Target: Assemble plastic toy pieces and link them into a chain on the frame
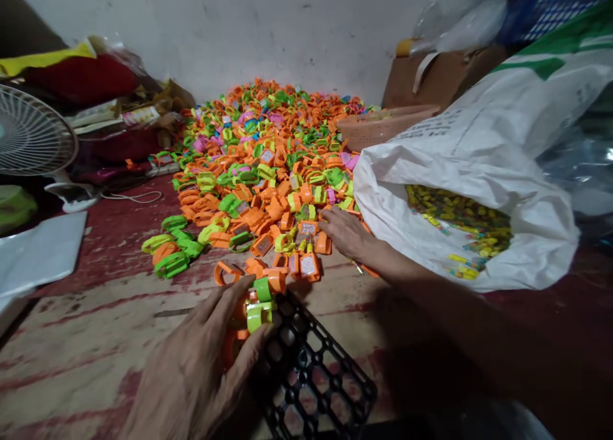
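Note:
My left hand (205,344) is curled round several orange and green plastic toy watches (260,317), thumb on the near side and fingers over the top. They are at the far left end of a black plastic grid tray (325,376), which lies tilted towards me. My right hand (347,232) reaches to the near right edge of a large heap of toy watches (268,191), mostly orange, with green, yellow and pink ones. Its fingers are stretched out and touch the orange pieces there; the fingertips are partly hidden.
A white woven sack (460,165) lies open at the right, with small yellow pieces (469,229) inside. Behind it stand a pink basin (383,127) and a cardboard box (431,79). A white fan (36,133) is at the left. The worn red tabletop (119,325) stretches in front.

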The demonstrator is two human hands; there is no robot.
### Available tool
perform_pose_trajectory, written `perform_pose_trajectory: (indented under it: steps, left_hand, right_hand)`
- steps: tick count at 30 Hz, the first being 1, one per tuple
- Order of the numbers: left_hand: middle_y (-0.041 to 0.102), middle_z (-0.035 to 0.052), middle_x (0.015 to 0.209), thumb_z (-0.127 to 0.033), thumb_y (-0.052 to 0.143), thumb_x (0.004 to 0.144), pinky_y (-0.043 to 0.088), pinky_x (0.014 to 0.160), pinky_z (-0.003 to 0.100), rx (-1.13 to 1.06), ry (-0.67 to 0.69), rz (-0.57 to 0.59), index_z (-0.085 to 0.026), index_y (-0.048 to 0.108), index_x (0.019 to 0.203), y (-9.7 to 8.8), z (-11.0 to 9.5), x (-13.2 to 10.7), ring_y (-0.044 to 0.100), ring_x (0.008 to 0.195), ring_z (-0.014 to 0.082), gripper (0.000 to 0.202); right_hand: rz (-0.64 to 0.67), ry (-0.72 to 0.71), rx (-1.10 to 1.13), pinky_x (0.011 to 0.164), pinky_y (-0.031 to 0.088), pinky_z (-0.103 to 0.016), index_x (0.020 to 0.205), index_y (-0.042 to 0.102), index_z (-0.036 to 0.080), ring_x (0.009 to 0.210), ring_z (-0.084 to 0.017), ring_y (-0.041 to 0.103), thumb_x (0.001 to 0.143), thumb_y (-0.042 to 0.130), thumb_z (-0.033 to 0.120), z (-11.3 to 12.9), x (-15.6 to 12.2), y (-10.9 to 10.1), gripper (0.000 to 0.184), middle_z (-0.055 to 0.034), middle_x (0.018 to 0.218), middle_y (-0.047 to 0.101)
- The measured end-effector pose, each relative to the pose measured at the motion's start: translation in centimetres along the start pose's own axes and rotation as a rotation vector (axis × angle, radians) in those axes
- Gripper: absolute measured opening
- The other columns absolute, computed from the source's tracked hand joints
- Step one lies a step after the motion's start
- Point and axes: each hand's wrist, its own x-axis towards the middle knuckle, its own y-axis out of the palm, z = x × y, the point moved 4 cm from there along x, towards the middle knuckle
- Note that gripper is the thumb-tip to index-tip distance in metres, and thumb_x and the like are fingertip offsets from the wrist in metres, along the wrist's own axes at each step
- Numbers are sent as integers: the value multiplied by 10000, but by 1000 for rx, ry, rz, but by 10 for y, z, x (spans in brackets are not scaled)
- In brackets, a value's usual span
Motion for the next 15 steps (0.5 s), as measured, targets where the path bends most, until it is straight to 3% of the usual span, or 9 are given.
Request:
perform_pose_trajectory:
  steps: [4, 9, 12, 15]
  left_hand:
    - [655, 95, 1307, -572, 474, 912, 608, 782, 395, -22, 18, 23, -299, 508, 1407, -7, -8, 3, 693, 1035, 313, 566]
    - [572, 162, 1420, -705, 371, 913, 482, 1048, 557, 74, 52, 103, -173, 432, 1463, -20, -17, 3, 548, 1294, 356, 768]
    - [491, 182, 1496, -753, 331, 902, 388, 1125, 578, 164, 107, 6, -128, 390, 1490, -30, -24, 3, 434, 1398, 369, 861]
    - [498, 186, 1488, -611, 324, 978, 361, 1155, 515, 184, 160, -44, -101, 419, 1468, -33, -30, 8, 416, 1419, 335, 715]
  right_hand:
    - [93, -15, -37, 898, 468, -444, 848, 660, 145, 1044, -300, 560, 874, 458, 7, -5, 9, 2, 246, -175, 1085, 657]
    - [49, 5, 25, 865, 440, -385, 992, 617, 143, 928, -249, 579, 885, 468, 73, 1, -1, -36, 196, -138, 1012, 653]
    - [-75, 81, 183, 725, 457, -310, 1129, 577, 145, 772, -197, 588, 922, 467, 207, 28, -28, -57, 243, -90, 919, 660]
    - [-140, 153, 405, 642, 470, -288, 1008, 646, 151, 656, -182, 597, 904, 526, 277, 72, -64, -52, 203, -70, 787, 670]
